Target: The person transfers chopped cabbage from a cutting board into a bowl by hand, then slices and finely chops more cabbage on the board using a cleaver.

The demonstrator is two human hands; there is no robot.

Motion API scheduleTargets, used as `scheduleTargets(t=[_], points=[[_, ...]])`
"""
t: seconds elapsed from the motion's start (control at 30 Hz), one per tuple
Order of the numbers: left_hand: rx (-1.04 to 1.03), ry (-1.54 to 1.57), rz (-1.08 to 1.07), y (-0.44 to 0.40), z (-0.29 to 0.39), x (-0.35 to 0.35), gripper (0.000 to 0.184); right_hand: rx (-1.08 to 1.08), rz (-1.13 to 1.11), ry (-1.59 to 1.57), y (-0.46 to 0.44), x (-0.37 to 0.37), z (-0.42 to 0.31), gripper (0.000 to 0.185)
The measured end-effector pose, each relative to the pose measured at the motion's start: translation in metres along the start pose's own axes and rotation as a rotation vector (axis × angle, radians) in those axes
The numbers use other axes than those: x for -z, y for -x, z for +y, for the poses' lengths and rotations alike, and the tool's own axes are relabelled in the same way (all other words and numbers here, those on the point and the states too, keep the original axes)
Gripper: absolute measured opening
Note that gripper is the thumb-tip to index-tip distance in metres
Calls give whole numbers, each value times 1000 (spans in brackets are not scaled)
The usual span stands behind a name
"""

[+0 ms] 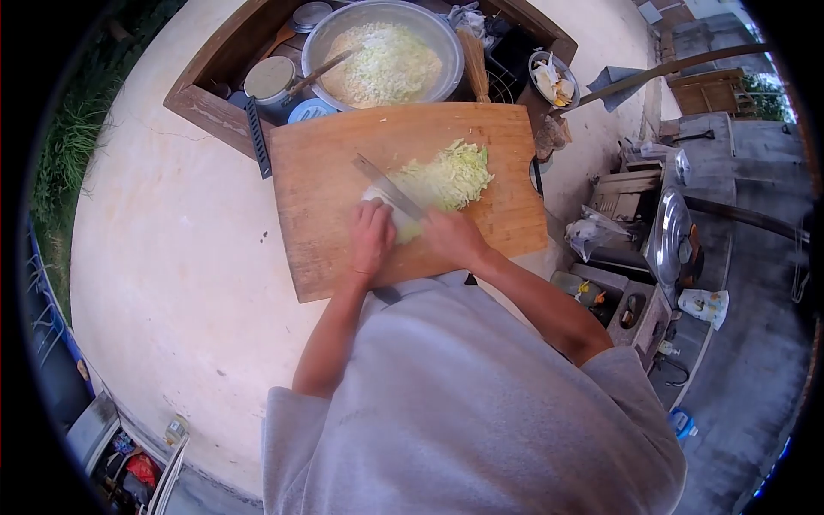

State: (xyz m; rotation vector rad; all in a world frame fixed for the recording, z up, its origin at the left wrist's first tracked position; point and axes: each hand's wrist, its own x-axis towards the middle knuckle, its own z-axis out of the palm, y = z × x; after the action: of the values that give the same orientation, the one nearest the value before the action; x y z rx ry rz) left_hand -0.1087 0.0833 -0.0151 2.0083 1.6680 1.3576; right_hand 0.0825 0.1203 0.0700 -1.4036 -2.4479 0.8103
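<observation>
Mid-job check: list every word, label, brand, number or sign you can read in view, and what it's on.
No text is readable.
White printed packet: print too small and blurred.
Blue-and-white container: any label too small.
Grey shirt: faint chest mark, possibly lettering, illegible.
Knife: no marking I can make out.

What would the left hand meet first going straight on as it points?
Past the pale vegetable at its fingers, the left hand would likely meet the knife blade; depth is unclear.
</observation>
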Motion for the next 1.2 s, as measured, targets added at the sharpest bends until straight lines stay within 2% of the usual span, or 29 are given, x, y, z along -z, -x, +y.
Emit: scheduleTargets(t=[0.13,0.27,0.43,0.57,0.63,0.83,0.93,1.03,1.13,1.2], points=[[8,0,-2,-2,5,4,34,-50,-160,45,14,47,-25,14],[7,0,8,-3,6,4,34,-72,-282,73,18,50,-28,15],[18,37,33,-6,9,5,31,-14,-113,120,-5,-25,1,15],[31,42,35,-2,6,3,30,19,15,37,-3,-29,10,18],[33,44,50,-6,7,4,29,-12,7,13,1,-9,-3,18],[34,61,56,-3,7,3,27,-38,-217,31,15,54,-35,17],[59,67,39,-6,8,7,27,-33,-221,82,11,40,-34,16],[44,82,55,-5,7,4,28,6,-132,153,-10,-25,-5,16],[50,64,56,-3,4,4,28,31,-13,123,-22,-31,-13,17],[58,65,50,-2,4,2,28,5,-35,67,-20,-21,-10,18]])
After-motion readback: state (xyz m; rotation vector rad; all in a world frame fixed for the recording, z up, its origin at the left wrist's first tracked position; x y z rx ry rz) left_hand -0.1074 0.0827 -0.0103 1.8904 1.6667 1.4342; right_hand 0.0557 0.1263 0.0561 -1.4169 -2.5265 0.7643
